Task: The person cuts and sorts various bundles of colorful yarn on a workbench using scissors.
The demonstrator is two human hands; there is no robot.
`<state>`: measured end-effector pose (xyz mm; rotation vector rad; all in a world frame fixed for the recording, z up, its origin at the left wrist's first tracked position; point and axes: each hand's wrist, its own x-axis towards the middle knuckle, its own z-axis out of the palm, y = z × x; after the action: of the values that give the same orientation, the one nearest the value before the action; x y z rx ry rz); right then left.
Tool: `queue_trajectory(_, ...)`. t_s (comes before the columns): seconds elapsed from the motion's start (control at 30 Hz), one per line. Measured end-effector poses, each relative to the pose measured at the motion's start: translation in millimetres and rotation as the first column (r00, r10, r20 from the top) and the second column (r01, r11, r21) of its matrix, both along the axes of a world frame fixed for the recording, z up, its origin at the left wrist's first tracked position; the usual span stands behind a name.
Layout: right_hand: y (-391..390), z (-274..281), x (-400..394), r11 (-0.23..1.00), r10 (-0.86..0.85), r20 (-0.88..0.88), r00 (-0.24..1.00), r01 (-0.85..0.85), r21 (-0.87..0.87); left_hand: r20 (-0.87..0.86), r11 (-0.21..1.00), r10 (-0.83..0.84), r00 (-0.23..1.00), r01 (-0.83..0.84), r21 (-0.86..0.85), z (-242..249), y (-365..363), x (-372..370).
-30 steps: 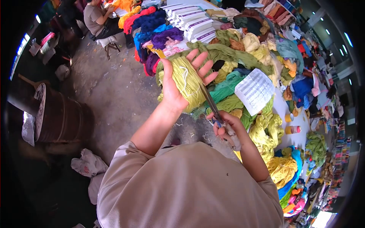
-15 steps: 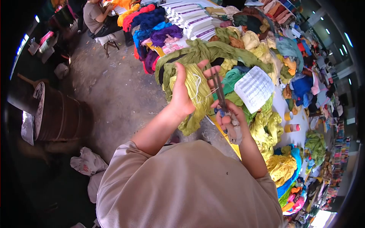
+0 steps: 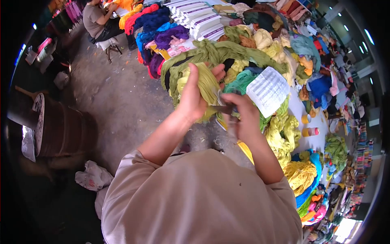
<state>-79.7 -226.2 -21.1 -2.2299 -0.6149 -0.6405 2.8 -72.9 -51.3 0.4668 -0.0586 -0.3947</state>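
A skein of yellow-green yarn lies across the palm of my left hand. The thumb stands up on the near side, and the fingertips show on the skein's far side. My right hand is closed around dark-bladed scissors, blurred by motion. Their blades point left and meet the lower part of the skein by my left palm; whether the blades are apart I cannot make out. Beneath and behind my hands, olive-green yarn is heaped along the table edge. A printed paper sheet lies just right of my right hand.
Teal yarn, yellow yarn and stacked white paper bundles cover the table. Two small spools stand on its white top. To the left are a rusty drum and a plastic bag. A seated person works further back.
The scissors have swung from pointing upward to pointing left, against the skein. My right hand has turned and moved closer to my left. The white tie strand on the skein no longer shows clearly.
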Motion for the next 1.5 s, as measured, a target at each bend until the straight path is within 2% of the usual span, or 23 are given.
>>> queue_trajectory(0.07, -23, -18, -24, 0.903, 0.198, -0.270, 0.942, -0.069, 0.424, 0.003, 0.994, 0.096, 0.995, -0.096, 0.050, -5, 12, 15)
queue_trajectory(0.2, -68, -29, -82, 0.769, 0.255, -0.451, 0.855, 0.103, 0.631, 0.048, 0.974, 0.223, 0.974, -0.224, 0.021, -4, 37, 35)
queue_trajectory(0.3, -129, -66, -116, 0.685, 0.362, -0.854, 0.373, 0.515, 0.516, 0.242, 0.936, 0.251, 0.937, -0.299, 0.188, -9, 36, 36)
queue_trajectory(0.33, -128, -56, -120, 0.986, -0.071, -0.890, 0.451, 0.164, 0.005, 0.376, 0.903, 0.207, 0.903, -0.324, 0.281, -13, 32, 34)
queue_trajectory(0.4, -137, -91, -124, 0.925, -0.353, -0.772, 0.528, 0.321, -0.203, 0.669, 0.800, 0.063, 0.741, -0.439, 0.410, -16, 20, 20)
queue_trajectory(0.47, -112, -77, -101, 0.783, -0.114, -0.769, 0.629, 0.534, 0.320, 0.814, 0.643, -0.220, 0.538, -0.548, 0.536, -7, 9, 4)
queue_trajectory(0.5, -102, -75, -87, 0.503, 0.048, -0.723, 0.689, 0.609, 0.614, 0.877, 0.565, -0.283, 0.388, -0.672, 0.479, 2, 4, 1)
queue_trajectory(0.53, -88, -73, -72, 0.779, -0.073, -0.436, 0.897, 0.325, 0.537, 0.907, 0.488, -0.354, 0.228, -0.782, 0.387, 10, -3, 0)
queue_trajectory(0.63, -40, -38, -24, 0.740, 0.127, -0.104, 0.986, -0.024, 0.672, 0.866, 0.391, -0.473, 0.160, -0.843, 0.369, 28, -13, -9)
queue_trajectory(0.73, -24, -36, -13, 0.848, 0.154, -0.247, 0.957, 0.001, 0.531, 0.849, 0.408, -0.510, 0.140, -0.829, 0.382, 32, -9, -7)
queue_trajectory(0.8, -33, -42, -10, 0.641, 0.306, -0.361, 0.881, 0.090, 0.762, 0.782, 0.355, -0.623, 0.025, -0.882, 0.311, 36, 10, -2)
queue_trajectory(0.83, -36, -20, -15, 0.573, 0.446, -0.289, 0.847, -0.022, 0.820, 0.757, 0.389, -0.652, 0.056, -0.832, 0.396, 29, 19, 7)
queue_trajectory(0.93, -55, 1, -24, 0.536, 0.301, -0.290, 0.909, 0.091, 0.839, 0.687, 0.131, -0.713, 0.137, -0.937, 0.323, 5, 58, 19)
queue_trajectory(1.0, -77, -1, -28, 0.556, 0.276, -0.334, 0.902, 0.134, 0.821, 0.739, 0.107, -0.607, 0.292, -0.891, 0.441, -6, 85, 28)
queue_trajectory(1.03, -85, -3, -30, 0.564, 0.264, -0.355, 0.897, 0.155, 0.811, 0.693, -0.043, -0.682, 0.234, -0.959, 0.282, -9, 99, 31)
queue_trajectory(1.07, -95, -11, -30, 0.571, 0.262, -0.371, 0.891, 0.167, 0.804, 0.895, 0.316, -0.322, 0.309, -0.856, 0.409, -15, 94, 33)
queue_trajectory(1.1, -92, -9, -29, 0.562, 0.280, -0.420, 0.863, 0.208, 0.801, 0.876, 0.658, 0.058, 0.479, -0.678, 0.328, -21, 87, 35)
queue_trajectory(1.13, -87, -7, -28, 0.550, 0.301, -0.467, 0.831, 0.249, 0.797, 0.722, 0.874, 0.188, 0.666, -0.449, 0.186, -11, 80, 29)
queue_trajectory(1.2, -98, -30, -18, 0.713, 0.247, -0.597, 0.764, 0.274, 0.645, 0.397, 0.941, 0.333, 0.855, -0.326, -0.087, -7, 50, 32)
queue_trajectory(1.27, -79, -34, -6, 0.780, 0.103, -0.475, 0.874, 0.225, 0.583, 0.285, 0.941, 0.028, 0.958, 0.071, -0.330, -3, 24, 30)
queue_trajectory(1.33, -64, -25, -1, 0.744, 0.023, -0.430, 0.903, 0.272, 0.611, 0.098, 0.893, -0.015, 0.995, 0.057, -0.447, -2, 3, 24)
queue_trajectory(1.4, -52, -18, -4, 0.811, 0.117, -0.416, 0.902, 0.155, 0.564, 0.083, 0.828, -0.060, 0.995, 0.097, -0.553, -8, -5, 23)
queue_trajectory(1.5, -42, -24, -16, 0.724, 0.395, -0.606, 0.690, 0.173, 0.668, 0.073, 0.816, -0.095, 0.993, 0.120, -0.566, -3, -1, 19)
